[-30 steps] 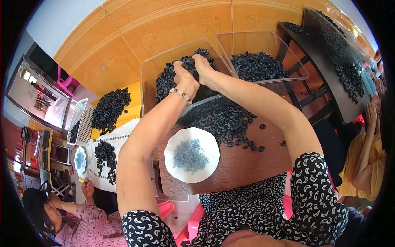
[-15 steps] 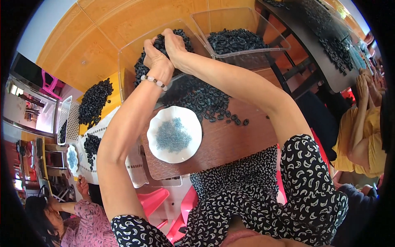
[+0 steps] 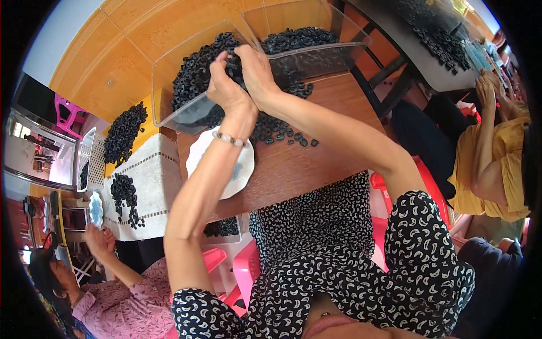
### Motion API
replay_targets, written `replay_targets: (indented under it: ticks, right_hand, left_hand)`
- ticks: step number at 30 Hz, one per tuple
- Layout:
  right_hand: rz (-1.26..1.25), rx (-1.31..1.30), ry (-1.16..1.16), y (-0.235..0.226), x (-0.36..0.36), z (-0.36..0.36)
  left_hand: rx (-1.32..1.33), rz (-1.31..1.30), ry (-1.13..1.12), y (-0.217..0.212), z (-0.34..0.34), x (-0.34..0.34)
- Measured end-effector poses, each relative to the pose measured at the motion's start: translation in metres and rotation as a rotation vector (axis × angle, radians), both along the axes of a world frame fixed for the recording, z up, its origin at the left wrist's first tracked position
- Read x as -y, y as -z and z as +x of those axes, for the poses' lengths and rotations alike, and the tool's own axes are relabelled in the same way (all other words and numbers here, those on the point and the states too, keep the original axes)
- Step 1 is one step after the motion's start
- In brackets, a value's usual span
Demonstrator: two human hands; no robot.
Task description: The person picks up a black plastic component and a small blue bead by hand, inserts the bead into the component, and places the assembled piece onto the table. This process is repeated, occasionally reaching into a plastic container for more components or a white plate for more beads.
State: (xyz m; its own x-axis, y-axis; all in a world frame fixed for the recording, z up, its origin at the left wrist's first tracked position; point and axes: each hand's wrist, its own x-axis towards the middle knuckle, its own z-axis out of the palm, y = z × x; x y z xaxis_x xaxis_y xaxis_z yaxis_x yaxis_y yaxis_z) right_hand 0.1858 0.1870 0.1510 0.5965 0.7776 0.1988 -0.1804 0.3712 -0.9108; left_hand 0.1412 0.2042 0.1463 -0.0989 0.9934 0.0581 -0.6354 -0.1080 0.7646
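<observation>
Both are cupping narrowly, left hand (image 3: 228, 90) and right hand (image 3: 258, 73), beside black pieces (image 3: 195, 74) in the left clear bin (image 3: 180, 111); whether the hands are holding any cannot be told; pressing closer should limit spills

Worn items: 1 black top (image 3: 361, 288), covered in a white crescent-shaped print. Sleeves (image 3: 420, 226): 2, loose, same print, ending near the elbows. Lower garment (image 3: 313, 209): black, white print appearing smaller and denser. Left wrist: 1 bracelet (image 3: 230, 139), round beads, pale and dark brown. Hands (image 3: 258, 73): 2, bare.
</observation>
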Motion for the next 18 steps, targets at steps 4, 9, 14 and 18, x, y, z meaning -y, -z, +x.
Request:
replay_targets:
  ticks: [4, 9, 14, 18]
  right_hand:
    - [-0.035, -0.054, -0.002, 0.028, 0.049, 0.004]
    - [-0.06, 0.073, 0.05, 0.072, 0.086, 0.012]
    - [-0.065, 0.136, 0.015, 0.129, 0.106, 0.018]
    - [0.051, 0.152, 0.036, 0.139, 0.11, 0.016]
  left_hand:
    - [-0.03, -0.096, 0.059, 0.027, 0.006, 0.05]
    - [0.022, -0.097, 0.201, 0.079, 0.008, 0.082]
    - [-0.429, 0.186, -0.035, 0.137, 0.01, 0.106]
    - [-0.444, 0.154, 0.003, 0.139, 0.002, 0.114]
